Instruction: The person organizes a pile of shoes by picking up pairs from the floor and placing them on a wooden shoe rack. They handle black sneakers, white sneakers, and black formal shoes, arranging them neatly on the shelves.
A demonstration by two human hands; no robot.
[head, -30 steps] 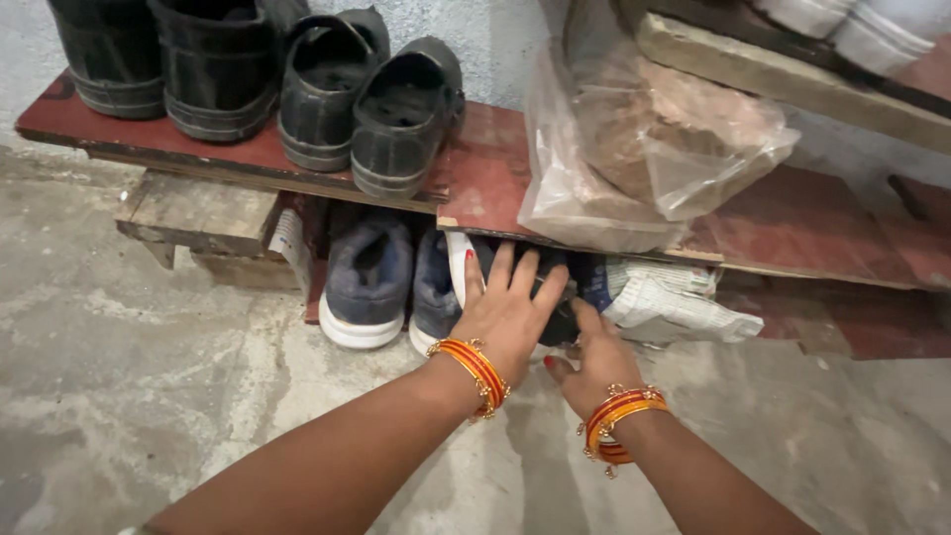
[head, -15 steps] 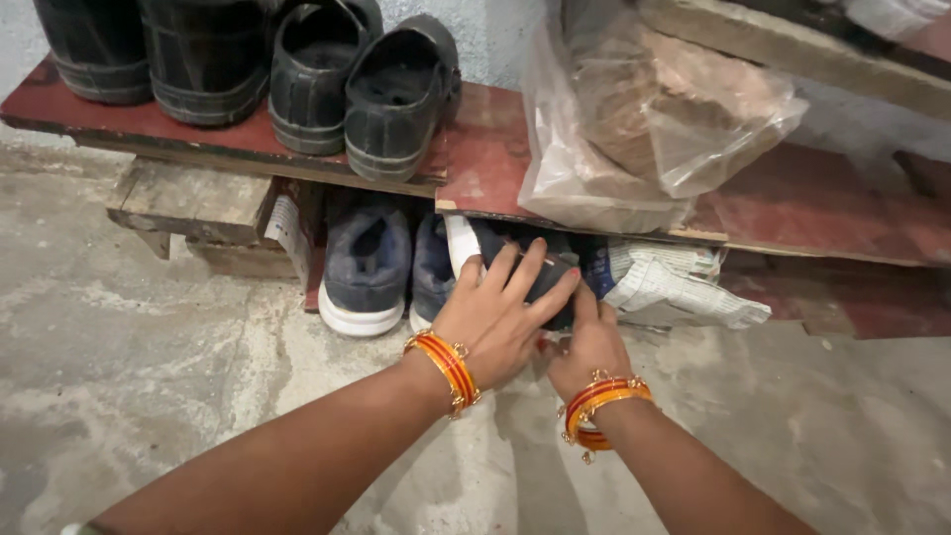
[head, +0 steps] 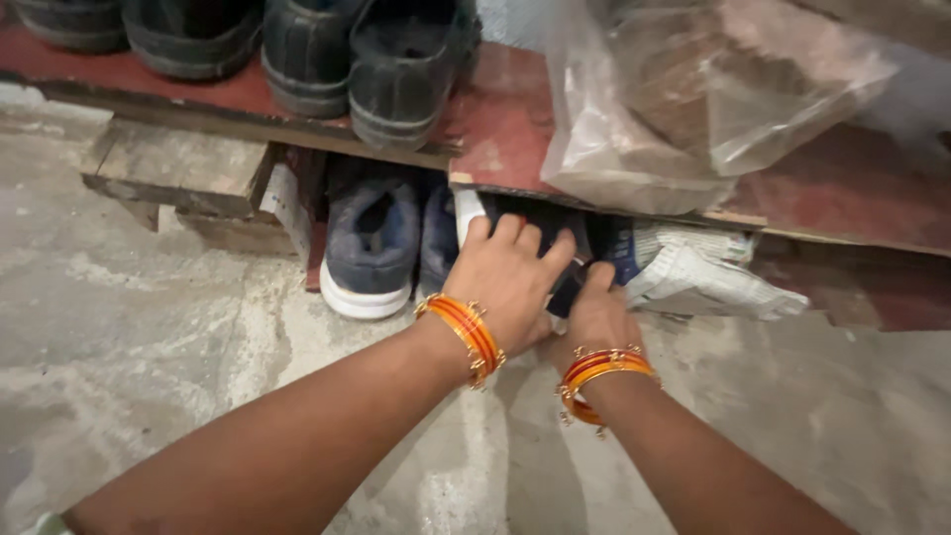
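Both of my hands are pushed under the edge of a low red shelf board (head: 500, 139). My left hand (head: 505, 277) lies over a dark shoe (head: 570, 285) with its fingers curled across the top. The shoe's white sole edge (head: 466, 213) shows just left of my fingers. My right hand (head: 597, 315) grips the same shoe from its right side, thumb up against it. Most of the shoe is hidden by my hands and the board. Each wrist carries orange and red bangles.
A pair of blue-grey slip-on shoes (head: 374, 243) stands left of my hands under the board. Crumpled newspaper (head: 708, 282) lies to the right. On the board sit black shoes (head: 401, 74) and a clear plastic bag (head: 684, 99). A wooden block (head: 178, 170) props the board.
Both hands have gone further under the board and closed on the dark shoe. My left fingers were spread flat and are now curled. The view has moved closer and lower.
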